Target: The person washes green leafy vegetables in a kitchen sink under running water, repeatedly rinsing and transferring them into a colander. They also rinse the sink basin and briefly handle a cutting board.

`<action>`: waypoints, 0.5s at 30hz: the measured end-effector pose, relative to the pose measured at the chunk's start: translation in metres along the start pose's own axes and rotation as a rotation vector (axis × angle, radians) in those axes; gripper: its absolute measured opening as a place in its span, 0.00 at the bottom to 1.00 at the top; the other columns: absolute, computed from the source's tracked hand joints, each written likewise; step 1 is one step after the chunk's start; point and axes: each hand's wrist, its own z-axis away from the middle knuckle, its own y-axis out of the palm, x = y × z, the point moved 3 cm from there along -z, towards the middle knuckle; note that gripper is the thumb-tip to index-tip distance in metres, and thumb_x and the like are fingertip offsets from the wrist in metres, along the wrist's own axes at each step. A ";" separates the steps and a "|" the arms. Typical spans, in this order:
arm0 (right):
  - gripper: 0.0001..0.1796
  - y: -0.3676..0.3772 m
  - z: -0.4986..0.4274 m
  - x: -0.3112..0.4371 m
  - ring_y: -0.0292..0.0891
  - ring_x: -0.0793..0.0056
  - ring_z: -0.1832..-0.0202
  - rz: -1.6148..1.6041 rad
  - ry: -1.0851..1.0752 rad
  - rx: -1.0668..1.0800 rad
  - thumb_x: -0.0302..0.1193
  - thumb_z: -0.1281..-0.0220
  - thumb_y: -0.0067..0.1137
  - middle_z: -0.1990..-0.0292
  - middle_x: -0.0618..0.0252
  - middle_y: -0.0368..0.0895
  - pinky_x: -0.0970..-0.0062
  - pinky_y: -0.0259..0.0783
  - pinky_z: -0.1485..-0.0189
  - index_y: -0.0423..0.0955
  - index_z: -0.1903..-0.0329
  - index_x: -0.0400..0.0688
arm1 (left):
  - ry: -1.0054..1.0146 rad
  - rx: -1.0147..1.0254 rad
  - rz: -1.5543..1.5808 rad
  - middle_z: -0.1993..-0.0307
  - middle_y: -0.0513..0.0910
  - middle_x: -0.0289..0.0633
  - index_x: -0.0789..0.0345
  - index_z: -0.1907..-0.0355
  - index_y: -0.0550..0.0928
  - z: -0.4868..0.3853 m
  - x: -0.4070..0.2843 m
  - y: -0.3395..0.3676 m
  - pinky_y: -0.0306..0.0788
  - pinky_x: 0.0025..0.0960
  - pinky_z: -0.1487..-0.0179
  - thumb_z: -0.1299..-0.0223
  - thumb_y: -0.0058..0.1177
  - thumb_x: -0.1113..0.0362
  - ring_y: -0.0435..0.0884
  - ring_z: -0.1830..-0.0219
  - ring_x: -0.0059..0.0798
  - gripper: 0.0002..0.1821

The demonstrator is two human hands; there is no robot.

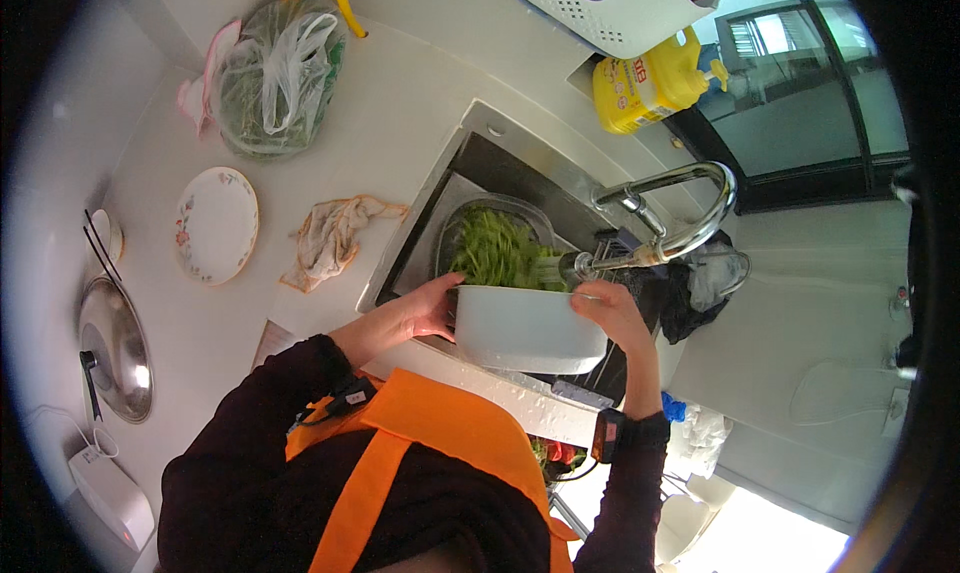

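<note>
A white basin is tilted over the near edge of the steel sink, with green leafy vegetables at its mouth. My left hand grips its left rim, thumb on top. On the right rim, my right hand is closed around the edge. Water runs from the chrome faucet onto the greens near my right hand. Behind the greens, a clear plastic container lies in the sink; its contents are partly hidden by the leaves.
Left on the counter are a crumpled cloth, a floral plate, a bag of greens and a metal pan lid. Behind the sink stand a yellow detergent bottle and a white perforated basket. A dark bag lies right of the sink.
</note>
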 end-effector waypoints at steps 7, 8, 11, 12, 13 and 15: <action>0.07 -0.006 0.014 0.018 0.70 0.78 0.70 0.125 -0.151 -0.108 0.28 0.51 0.60 0.75 0.66 0.76 0.78 0.64 0.66 0.77 0.72 0.37 | 0.066 0.014 -0.169 0.50 0.71 0.50 0.70 0.49 0.68 0.020 0.002 0.016 0.63 0.58 0.46 0.42 0.43 0.51 0.70 0.49 0.45 0.26; 0.06 -0.006 0.018 0.021 0.70 0.78 0.71 0.175 -0.190 -0.149 0.28 0.51 0.61 0.75 0.65 0.75 0.78 0.64 0.67 0.77 0.72 0.38 | 0.047 0.033 -0.171 0.50 0.70 0.50 0.70 0.49 0.68 0.025 0.005 0.018 0.63 0.57 0.46 0.44 0.44 0.51 0.70 0.50 0.45 0.26; 0.05 -0.005 0.025 0.026 0.70 0.73 0.72 0.202 -0.185 -0.108 0.28 0.53 0.62 0.75 0.63 0.76 0.74 0.64 0.67 0.78 0.73 0.39 | 0.021 0.023 -0.165 0.49 0.70 0.50 0.69 0.49 0.68 0.034 0.009 0.024 0.64 0.55 0.46 0.47 0.46 0.53 0.70 0.50 0.44 0.27; 0.05 -0.006 0.027 0.027 0.70 0.72 0.72 0.213 -0.185 -0.108 0.28 0.54 0.62 0.75 0.62 0.76 0.73 0.64 0.68 0.78 0.73 0.39 | 0.003 0.029 -0.147 0.49 0.70 0.50 0.68 0.49 0.68 0.036 0.009 0.026 0.64 0.55 0.46 0.48 0.47 0.53 0.70 0.50 0.44 0.27; 0.06 -0.005 0.031 0.029 0.71 0.71 0.71 0.259 -0.212 -0.096 0.28 0.54 0.62 0.75 0.63 0.76 0.73 0.65 0.67 0.78 0.72 0.40 | 0.033 0.016 -0.178 0.49 0.69 0.50 0.68 0.48 0.67 0.038 0.008 0.028 0.64 0.54 0.46 0.48 0.47 0.53 0.70 0.50 0.44 0.27; 0.08 -0.008 0.042 0.031 0.71 0.70 0.71 0.357 -0.273 -0.117 0.29 0.54 0.63 0.75 0.63 0.77 0.72 0.65 0.67 0.78 0.69 0.41 | 0.094 0.042 -0.258 0.48 0.69 0.49 0.67 0.47 0.66 0.040 0.000 0.034 0.63 0.52 0.45 0.48 0.46 0.53 0.69 0.49 0.44 0.27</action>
